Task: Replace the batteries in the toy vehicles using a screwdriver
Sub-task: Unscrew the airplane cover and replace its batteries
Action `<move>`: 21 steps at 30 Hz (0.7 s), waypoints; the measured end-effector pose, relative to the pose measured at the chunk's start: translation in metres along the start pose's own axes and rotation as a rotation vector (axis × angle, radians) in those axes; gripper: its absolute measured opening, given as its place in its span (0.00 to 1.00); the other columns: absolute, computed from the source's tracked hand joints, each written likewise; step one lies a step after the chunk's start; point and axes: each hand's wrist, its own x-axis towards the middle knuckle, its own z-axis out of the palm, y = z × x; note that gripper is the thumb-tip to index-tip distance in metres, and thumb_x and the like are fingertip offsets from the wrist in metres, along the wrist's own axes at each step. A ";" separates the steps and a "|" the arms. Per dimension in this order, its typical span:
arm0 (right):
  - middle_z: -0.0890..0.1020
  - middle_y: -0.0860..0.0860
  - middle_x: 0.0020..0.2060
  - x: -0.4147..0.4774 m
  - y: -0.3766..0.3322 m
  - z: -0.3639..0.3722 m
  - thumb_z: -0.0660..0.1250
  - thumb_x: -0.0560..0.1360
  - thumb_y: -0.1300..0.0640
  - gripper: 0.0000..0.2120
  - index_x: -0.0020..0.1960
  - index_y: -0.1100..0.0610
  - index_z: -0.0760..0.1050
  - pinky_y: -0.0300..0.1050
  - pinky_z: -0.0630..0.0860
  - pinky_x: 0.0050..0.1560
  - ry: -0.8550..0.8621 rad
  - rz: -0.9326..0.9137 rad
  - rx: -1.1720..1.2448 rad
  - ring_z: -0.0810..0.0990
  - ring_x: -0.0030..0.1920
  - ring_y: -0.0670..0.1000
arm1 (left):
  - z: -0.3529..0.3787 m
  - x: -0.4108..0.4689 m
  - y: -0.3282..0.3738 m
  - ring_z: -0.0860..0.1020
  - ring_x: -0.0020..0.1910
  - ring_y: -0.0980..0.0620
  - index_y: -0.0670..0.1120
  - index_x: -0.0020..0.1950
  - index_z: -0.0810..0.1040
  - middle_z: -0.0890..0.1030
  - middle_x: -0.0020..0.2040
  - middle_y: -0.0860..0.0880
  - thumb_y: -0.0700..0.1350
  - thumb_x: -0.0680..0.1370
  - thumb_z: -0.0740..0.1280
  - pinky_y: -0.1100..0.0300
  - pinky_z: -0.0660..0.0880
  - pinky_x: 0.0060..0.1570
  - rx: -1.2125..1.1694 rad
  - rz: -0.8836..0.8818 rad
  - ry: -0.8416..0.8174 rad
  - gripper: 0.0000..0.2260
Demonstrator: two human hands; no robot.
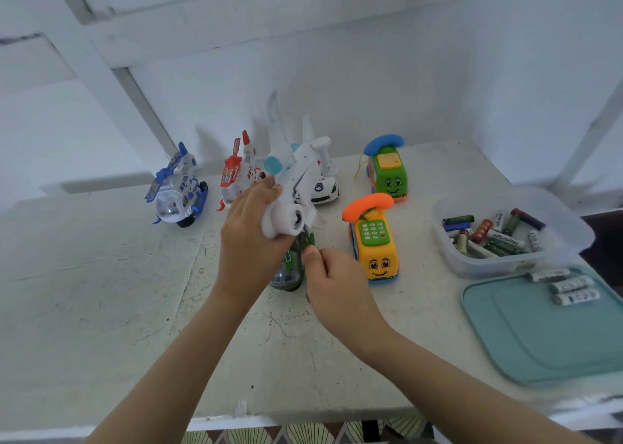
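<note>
Above the white table [101, 309], mid-frame: left hand [251, 231] grips a white toy plane [293, 177], lifted clear of the surface. Right hand [332, 275] sits just below and right of it, fingers curled toward the thumb; whether it pinches anything cannot be told. Green toy [291, 268] stands beneath both hands, partly hidden. Clear tub of batteries [495, 238] at right; teal lid [539, 335] beside it carries three loose batteries [569, 287].
</note>
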 end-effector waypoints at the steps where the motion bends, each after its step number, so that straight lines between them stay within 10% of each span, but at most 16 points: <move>1: 0.69 0.54 0.26 0.001 -0.001 0.002 0.55 0.82 0.53 0.22 0.31 0.58 0.64 0.46 0.59 0.29 0.009 0.004 0.010 0.64 0.27 0.48 | 0.001 0.001 0.000 0.75 0.59 0.49 0.34 0.53 0.77 0.80 0.58 0.37 0.33 0.61 0.80 0.59 0.73 0.57 -0.004 -0.006 -0.006 0.23; 7: 0.68 0.58 0.28 0.006 -0.002 0.002 0.56 0.82 0.52 0.21 0.33 0.61 0.66 0.47 0.59 0.32 0.012 0.058 0.122 0.63 0.29 0.51 | -0.002 0.005 -0.004 0.76 0.60 0.45 0.35 0.54 0.76 0.79 0.59 0.36 0.33 0.62 0.80 0.50 0.75 0.57 0.001 0.002 -0.050 0.24; 21: 0.66 0.49 0.21 -0.003 -0.008 0.002 0.53 0.83 0.52 0.18 0.36 0.58 0.65 0.35 0.55 0.21 -0.103 0.331 0.513 0.59 0.18 0.44 | 0.003 0.008 -0.015 0.75 0.59 0.47 0.34 0.54 0.77 0.79 0.59 0.36 0.33 0.61 0.81 0.63 0.69 0.60 -0.008 0.012 -0.103 0.24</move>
